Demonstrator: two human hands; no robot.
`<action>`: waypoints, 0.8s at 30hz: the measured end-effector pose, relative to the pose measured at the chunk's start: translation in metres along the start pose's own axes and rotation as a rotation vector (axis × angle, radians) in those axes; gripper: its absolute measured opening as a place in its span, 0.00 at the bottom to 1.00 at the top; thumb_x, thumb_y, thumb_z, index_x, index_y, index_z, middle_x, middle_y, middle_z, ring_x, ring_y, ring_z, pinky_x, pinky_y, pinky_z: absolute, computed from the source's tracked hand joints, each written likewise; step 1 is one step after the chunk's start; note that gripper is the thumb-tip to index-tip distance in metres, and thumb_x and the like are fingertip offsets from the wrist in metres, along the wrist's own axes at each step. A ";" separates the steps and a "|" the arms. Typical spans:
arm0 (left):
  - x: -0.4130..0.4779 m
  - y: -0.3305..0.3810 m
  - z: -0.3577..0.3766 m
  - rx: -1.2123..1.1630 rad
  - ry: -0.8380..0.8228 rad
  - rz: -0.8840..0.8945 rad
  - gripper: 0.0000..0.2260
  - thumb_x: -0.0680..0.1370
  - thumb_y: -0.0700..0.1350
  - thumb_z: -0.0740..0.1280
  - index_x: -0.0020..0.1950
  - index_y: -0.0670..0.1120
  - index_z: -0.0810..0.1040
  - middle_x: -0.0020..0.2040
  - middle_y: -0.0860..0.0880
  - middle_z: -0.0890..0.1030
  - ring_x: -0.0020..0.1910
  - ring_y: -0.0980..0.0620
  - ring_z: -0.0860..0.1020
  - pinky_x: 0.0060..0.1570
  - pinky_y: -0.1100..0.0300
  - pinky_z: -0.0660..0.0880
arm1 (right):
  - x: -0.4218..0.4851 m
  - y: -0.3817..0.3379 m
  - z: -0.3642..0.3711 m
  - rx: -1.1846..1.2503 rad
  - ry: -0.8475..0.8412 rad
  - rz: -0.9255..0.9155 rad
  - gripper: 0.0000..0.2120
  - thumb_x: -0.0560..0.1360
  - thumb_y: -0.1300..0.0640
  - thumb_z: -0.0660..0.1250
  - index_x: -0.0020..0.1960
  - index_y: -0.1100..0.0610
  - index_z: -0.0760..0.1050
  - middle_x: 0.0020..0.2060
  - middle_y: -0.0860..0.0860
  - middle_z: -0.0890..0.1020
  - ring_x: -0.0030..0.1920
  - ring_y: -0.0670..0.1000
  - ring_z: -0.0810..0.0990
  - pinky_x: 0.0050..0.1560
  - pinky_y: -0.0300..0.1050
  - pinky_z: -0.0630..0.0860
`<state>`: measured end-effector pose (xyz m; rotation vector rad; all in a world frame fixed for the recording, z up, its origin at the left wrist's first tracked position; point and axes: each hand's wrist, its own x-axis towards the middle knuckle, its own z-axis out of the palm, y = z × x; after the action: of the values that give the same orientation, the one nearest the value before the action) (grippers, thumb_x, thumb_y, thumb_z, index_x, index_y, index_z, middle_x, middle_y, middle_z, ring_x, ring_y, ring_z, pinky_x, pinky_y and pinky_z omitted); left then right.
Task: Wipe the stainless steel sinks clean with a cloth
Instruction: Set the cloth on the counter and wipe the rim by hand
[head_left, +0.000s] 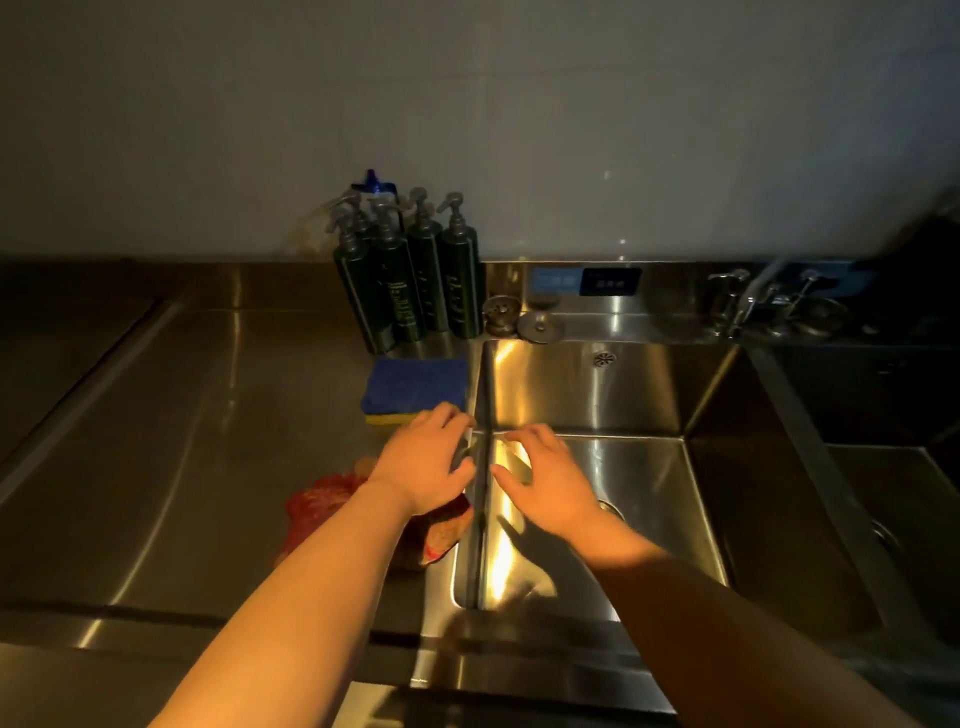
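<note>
Stainless steel left sink (623, 467) sat under both hands, in dim warm light with glare on its left wall. The left hand (421, 460) lay on the rim between the counter (182, 441) and the basin, fingers loosely bent. Something grey showed under the fingertips, reflection or fabric, so I couldn't tell if it pinched anything. The right hand (553, 480) was just inside the basin at the left wall, fingers spread and relaxed, holding nothing I could see. A red patterned cloth (317, 501) lay bunched on the counter under the left wrist, against the rim, apparently in neither hand.

My guess: the step was starting on that left wall. To do it well, get the cloth flat under a palm and press firmly. Run long overlapping strokes down the wall, then across the floor toward the drain (609, 508), with a fingertip through the cloth for the corners. Steel streaks easily, so finish with dry passes. The right sink (857, 493), darker, probably comes after.

A blue-and-yellow sponge (415, 389) sat just beyond the left hand, near the rim. Dark green spray bottles (410, 280) were clustered at the back against the pale wall (467, 104). Strainer plugs (501, 312) stood on the back ledge beside them, and the faucet (753, 296) was at the back right.
</note>
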<state>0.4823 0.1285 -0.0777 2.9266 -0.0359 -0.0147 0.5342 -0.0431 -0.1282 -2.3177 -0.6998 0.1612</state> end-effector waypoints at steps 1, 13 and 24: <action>0.007 0.010 0.002 0.008 0.009 0.019 0.21 0.76 0.52 0.62 0.68 0.47 0.68 0.63 0.46 0.69 0.60 0.45 0.70 0.58 0.50 0.69 | -0.002 0.007 -0.008 -0.008 0.028 0.017 0.23 0.75 0.47 0.65 0.66 0.56 0.70 0.63 0.53 0.70 0.65 0.54 0.69 0.65 0.50 0.67; 0.092 0.158 0.026 0.022 0.127 0.147 0.16 0.78 0.52 0.58 0.63 0.48 0.70 0.60 0.47 0.72 0.56 0.46 0.72 0.51 0.52 0.71 | -0.025 0.113 -0.123 -0.067 0.215 0.141 0.14 0.76 0.52 0.64 0.60 0.56 0.73 0.59 0.53 0.73 0.58 0.55 0.74 0.58 0.50 0.71; 0.197 0.308 0.040 -0.178 0.210 0.193 0.14 0.77 0.48 0.62 0.62 0.47 0.71 0.60 0.47 0.73 0.58 0.47 0.73 0.52 0.53 0.72 | -0.024 0.238 -0.261 0.011 0.371 0.118 0.12 0.76 0.50 0.63 0.59 0.49 0.71 0.58 0.46 0.71 0.55 0.44 0.72 0.51 0.37 0.69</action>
<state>0.6714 -0.1854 -0.0524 2.7184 -0.2686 0.3029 0.6970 -0.3551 -0.0919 -2.2911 -0.3745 -0.2078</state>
